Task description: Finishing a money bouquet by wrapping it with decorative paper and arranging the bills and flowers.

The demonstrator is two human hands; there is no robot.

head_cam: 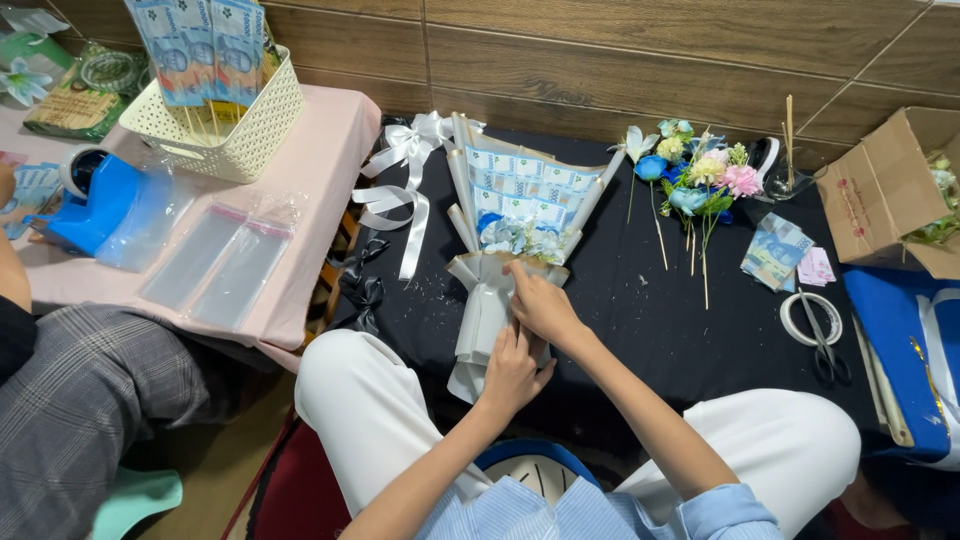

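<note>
A bouquet of folded banknotes and small blue flowers, wrapped in cream paper, lies on a black cloth. My right hand presses on the wrapped neck of the bouquet just below the flowers. My left hand grips the lower stem of the wrapping. A white ribbon bow lies at the bouquet's upper left.
Artificial flowers on sticks, loose banknotes, a tape roll with scissors and a cardboard box lie to the right. Left, a pink table holds a white basket, clear sleeves and a blue tape dispenser. Another person's leg is at left.
</note>
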